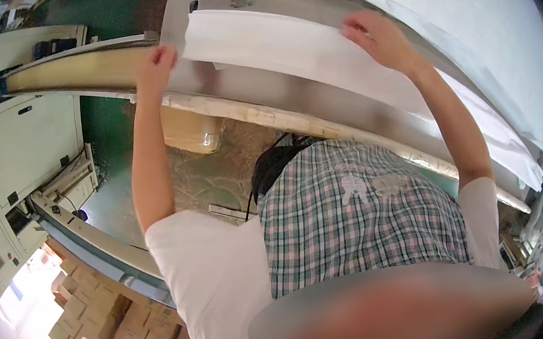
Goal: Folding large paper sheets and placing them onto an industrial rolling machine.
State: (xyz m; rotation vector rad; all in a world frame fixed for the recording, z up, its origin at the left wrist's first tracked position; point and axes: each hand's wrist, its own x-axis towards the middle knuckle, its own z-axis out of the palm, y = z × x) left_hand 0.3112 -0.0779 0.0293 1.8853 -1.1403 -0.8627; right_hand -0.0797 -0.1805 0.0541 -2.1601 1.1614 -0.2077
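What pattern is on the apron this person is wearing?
The apron is plaid, in dark green, white and pink; the head view shows it best.

Head camera: worn left fisheye
Facing: down over plaid garment (365,239), left hand (158,66), right hand (378,36)
Range: close, both forearms (147,142) framed

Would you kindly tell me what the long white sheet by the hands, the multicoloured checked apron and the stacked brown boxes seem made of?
The long white sheet looks like matte fabric, given its rippled edge, though paper is possible. The multicoloured checked apron seems matte woven cloth, draping in soft creases. The stacked brown boxes look like dull cardboard, with flat tan panels.
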